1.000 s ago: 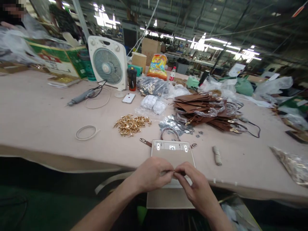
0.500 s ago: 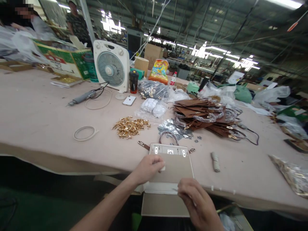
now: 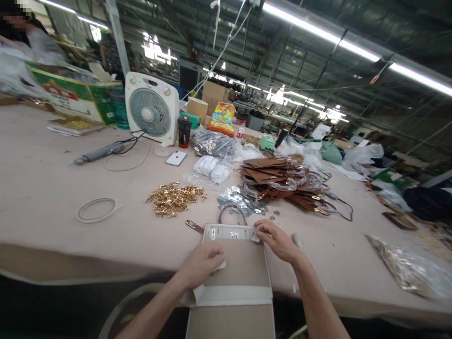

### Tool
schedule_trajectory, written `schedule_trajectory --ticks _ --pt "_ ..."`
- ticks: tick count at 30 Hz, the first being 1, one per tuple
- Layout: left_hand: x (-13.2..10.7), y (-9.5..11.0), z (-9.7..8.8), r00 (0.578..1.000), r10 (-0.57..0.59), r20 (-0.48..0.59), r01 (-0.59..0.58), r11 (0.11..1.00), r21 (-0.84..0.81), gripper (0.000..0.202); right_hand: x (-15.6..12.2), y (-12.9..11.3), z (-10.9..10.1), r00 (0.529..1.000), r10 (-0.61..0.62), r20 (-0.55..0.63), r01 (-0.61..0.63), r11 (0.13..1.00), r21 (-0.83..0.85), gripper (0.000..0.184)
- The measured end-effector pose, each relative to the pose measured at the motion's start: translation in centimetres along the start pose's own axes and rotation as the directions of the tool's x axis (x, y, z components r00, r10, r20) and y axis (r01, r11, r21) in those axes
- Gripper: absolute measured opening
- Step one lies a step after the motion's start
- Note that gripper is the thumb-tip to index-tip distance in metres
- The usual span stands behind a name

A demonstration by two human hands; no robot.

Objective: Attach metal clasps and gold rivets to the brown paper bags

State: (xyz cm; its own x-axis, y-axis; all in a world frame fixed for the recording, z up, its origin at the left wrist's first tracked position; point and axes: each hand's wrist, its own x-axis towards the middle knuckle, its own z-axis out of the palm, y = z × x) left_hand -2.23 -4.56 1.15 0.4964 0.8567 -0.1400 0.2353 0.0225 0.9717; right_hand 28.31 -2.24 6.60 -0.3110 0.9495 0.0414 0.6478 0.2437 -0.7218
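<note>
A flat beige leather panel point(image 3: 240, 268) with a white top band lies in front of me over the table's near edge. My left hand point(image 3: 202, 266) is closed, pinching a white strip or backing at the panel's left side. My right hand point(image 3: 277, 239) presses its fingertips on the panel's top right corner, beside small metal fittings. A brown strap with a buckle point(image 3: 193, 226) pokes out from under the top edge. A pile of gold metal clasps point(image 3: 173, 198) lies to the far left of the panel.
A stack of brown leather pieces point(image 3: 282, 181), silver parts in plastic point(image 3: 238, 200), a white tape ring point(image 3: 97, 210), a phone point(image 3: 175, 157), a fan point(image 3: 150, 108) and an electric tool point(image 3: 97, 152) lie on the table. Another person stands at the far left.
My right hand moved from the panel's near edge up to its top right corner. My left hand stayed at the left side. The view tilted upward and the panel slid nearer.
</note>
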Motion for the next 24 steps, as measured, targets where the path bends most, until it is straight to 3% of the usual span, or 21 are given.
schedule_trajectory --ticks 9,18,22,24 --pt "0.3 0.3 -0.3 0.998 -0.063 -0.015 0.06 0.991 -0.123 0.035 1.4 1.8 -0.1 0.994 -0.049 0.099 0.049 0.999 0.003 0.028" --pt "0.3 0.3 -0.5 0.997 -0.055 -0.052 0.044 0.981 -0.187 0.039 1.0 3.3 1.0 0.997 -0.038 0.066 0.038 0.999 0.001 0.015" --pt "0.2 0.3 -0.5 0.999 -0.022 -0.05 0.012 0.982 -0.188 0.041 1.0 4.4 1.5 0.995 0.092 0.024 -0.095 0.972 0.217 0.054" --pt "0.2 0.2 -0.4 0.999 0.003 -0.041 -0.011 0.982 -0.189 0.042 1.3 4.7 1.8 0.989 0.138 0.05 -0.147 0.943 0.298 0.058"
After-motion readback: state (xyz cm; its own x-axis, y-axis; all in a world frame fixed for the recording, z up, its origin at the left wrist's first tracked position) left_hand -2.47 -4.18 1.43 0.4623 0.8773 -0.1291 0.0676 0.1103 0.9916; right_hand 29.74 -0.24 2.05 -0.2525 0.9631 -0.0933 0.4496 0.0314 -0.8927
